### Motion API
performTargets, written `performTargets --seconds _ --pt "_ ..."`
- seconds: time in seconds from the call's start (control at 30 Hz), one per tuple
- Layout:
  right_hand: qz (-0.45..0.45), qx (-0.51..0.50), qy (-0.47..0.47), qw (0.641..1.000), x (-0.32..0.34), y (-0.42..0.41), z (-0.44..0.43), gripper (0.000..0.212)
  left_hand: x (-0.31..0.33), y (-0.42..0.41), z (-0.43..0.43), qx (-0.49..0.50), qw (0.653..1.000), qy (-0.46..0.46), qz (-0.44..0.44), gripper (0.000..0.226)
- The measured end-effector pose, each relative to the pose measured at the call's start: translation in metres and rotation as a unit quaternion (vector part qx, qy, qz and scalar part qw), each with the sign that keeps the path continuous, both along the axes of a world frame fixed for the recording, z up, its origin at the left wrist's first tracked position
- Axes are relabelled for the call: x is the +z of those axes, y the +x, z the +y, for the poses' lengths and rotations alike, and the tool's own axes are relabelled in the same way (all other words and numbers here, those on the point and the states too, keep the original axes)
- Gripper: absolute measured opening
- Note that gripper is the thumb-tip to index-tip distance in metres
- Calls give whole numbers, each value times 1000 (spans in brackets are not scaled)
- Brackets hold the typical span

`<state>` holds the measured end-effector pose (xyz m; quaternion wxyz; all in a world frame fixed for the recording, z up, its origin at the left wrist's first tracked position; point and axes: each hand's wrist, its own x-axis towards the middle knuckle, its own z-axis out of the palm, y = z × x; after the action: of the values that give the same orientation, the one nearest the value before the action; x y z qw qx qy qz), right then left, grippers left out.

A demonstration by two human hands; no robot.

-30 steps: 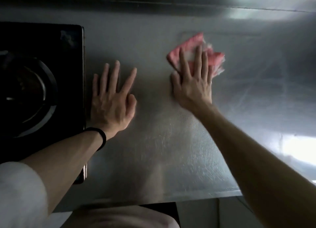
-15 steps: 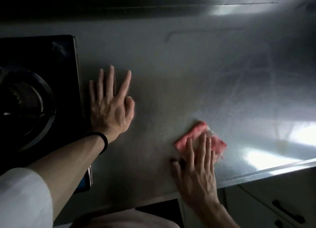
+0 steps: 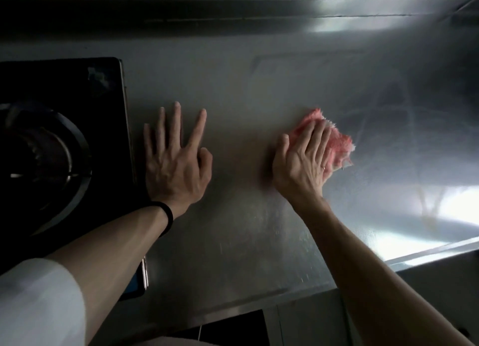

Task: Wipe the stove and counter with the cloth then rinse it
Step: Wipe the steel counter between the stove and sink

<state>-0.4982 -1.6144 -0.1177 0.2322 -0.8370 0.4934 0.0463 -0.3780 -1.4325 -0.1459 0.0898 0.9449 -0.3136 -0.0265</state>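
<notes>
At the far left the black stove (image 3: 59, 91) sits in the steel surface (image 3: 246, 229), its round burner ring (image 3: 77, 164) dim in the shade. Just beside the stove's right edge the left grip (image 3: 176, 169) lies flat on the surface, palm down. Its fingers are straight and spread, the index finger angled away from the others and the thumb tucked close to the palm; it holds nothing. A black band (image 3: 167, 216) circles that wrist, and a white sleeve (image 3: 39, 301) covers the upper arm at the lower left corner.

Well to the right, apart from the left grip, the pink cloth (image 3: 339, 146) lies bunched on the surface (fluffy, with a paler fringe at its right edge). The right grip (image 3: 303, 166) presses down on it from above, fingers straight and held together across its top, thumb alongside its left edge. The cloth shows past the fingertips and to their right. A thin ring (image 3: 323, 167) sits on one finger. Farther right the surface catches bright light.
</notes>
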Motion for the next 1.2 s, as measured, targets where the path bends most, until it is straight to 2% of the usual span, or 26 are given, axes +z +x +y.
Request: performTargets --seconds 0.07,0.17,0.37,0.47,0.6,0.67,0.9,1.03,1.1,1.2 --pt "6 -41 -16 999 -7 13 2 74 0 0 0 -1 1000 -4 -2 72" --pt "-6 -34 -36 999 -10 2 19 70 0 -1 0 -4 1000 -4 2 72" --pt "18 66 -12 998 2 -135 145 73 2 -1 0 -4 1000 -1 2 72" --pt "31 93 -15 995 -1 -163 177 71 2 -1 0 -6 1000 -4 0 72" --pt "42 150 -38 987 -2 -174 140 68 2 -3 1 -5 1000 -6 -8 71" --pt "55 139 -49 988 -2 -189 103 68 2 -2 0 -4 1000 -11 -7 71" --pt "117 -30 -39 992 4 -250 -83 77 5 -3 0 -1 1000 6 -3 72" --pt "120 -94 -29 988 7 -241 -103 78 8 -3 -4 -3 1000 16 12 72" --pt "115 -71 -47 990 12 -229 -79 78 10 -2 -6 2 1000 19 24 73" --pt "78 111 -60 989 14 -219 -4 73 18 -4 -16 5 999 13 32 75"
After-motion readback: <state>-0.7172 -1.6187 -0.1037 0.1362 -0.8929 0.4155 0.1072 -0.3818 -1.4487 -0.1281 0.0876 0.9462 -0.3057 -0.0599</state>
